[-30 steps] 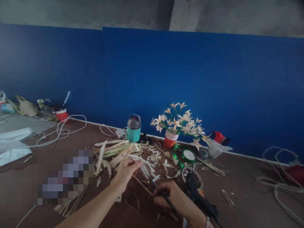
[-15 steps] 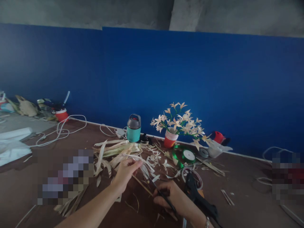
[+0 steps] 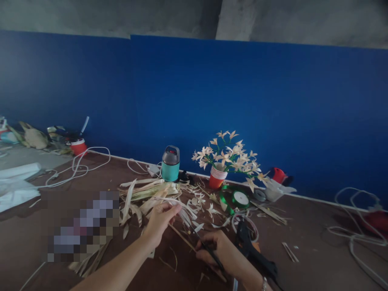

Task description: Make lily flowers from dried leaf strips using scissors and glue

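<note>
My left hand (image 3: 162, 220) pinches pale, dry husk strips (image 3: 188, 211) between thumb and fingertips. Their loose ends fan out to the right of the thumb. My right hand (image 3: 222, 250) is closed around a slim dark pointed tool (image 3: 214, 255); whether it is a knife or tweezers I cannot tell. The tool's tip points up and left, close to the strips. A thin tan stick (image 3: 182, 237) slants between the two hands, its lower end by the right fingers. Around the left hand lie more husks (image 3: 145, 192) and several cut petal pieces (image 3: 198, 200).
Behind stand a teal and grey container (image 3: 170, 166) and red cups (image 3: 217, 178) holding husk flowers (image 3: 233, 155). A green ribbon spool (image 3: 241, 199), a tape roll (image 3: 256, 230) and a black glue gun (image 3: 251, 252) lie on the right. White cables (image 3: 80, 167) trail at left.
Both hands, the husk strips and the dark tool look almost unmoved. At the far right, the blurred-out patch is gone and cables with a red object show there.
</note>
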Demonstrator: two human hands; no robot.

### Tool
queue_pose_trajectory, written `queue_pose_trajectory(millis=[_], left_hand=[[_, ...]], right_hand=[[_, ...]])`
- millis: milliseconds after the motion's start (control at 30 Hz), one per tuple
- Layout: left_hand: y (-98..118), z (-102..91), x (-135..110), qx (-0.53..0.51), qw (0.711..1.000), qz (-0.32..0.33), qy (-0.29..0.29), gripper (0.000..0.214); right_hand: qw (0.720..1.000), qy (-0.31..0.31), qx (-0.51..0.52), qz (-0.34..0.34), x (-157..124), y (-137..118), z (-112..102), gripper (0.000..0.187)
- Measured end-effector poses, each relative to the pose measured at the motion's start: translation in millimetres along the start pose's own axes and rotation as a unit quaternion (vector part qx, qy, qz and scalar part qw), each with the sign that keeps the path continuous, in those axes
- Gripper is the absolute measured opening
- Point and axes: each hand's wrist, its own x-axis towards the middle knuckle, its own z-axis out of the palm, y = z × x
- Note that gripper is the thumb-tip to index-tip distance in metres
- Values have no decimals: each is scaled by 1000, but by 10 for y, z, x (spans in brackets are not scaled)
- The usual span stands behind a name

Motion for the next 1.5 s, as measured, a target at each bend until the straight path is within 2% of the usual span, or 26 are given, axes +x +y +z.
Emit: queue_pose_trajectory(millis=[167, 533, 800, 1167, 1333, 1500], left_hand=[[7, 18, -28, -8, 1000, -9, -3, 35], [37, 52, -50, -44, 999, -30, 7, 33], [14, 82, -80, -75, 995, -60, 3, 31], [14, 118, -106, -91, 994, -61, 18, 29], [38, 112, -119, -106, 991, -75, 8, 30], [44, 107, -126, -95, 992, -82, -7, 30]], right_hand=[[1000, 4, 9, 16, 17, 42, 15, 24], [1000, 12, 14, 2, 61, 109, 28, 18], [1000, 16, 16, 2, 28, 30, 35, 19], [999, 25, 37, -12, 48, 91, 52, 17], [999, 29, 43, 0, 66, 106, 35, 19], [998, 26, 51, -16, 85, 126, 42, 24]])
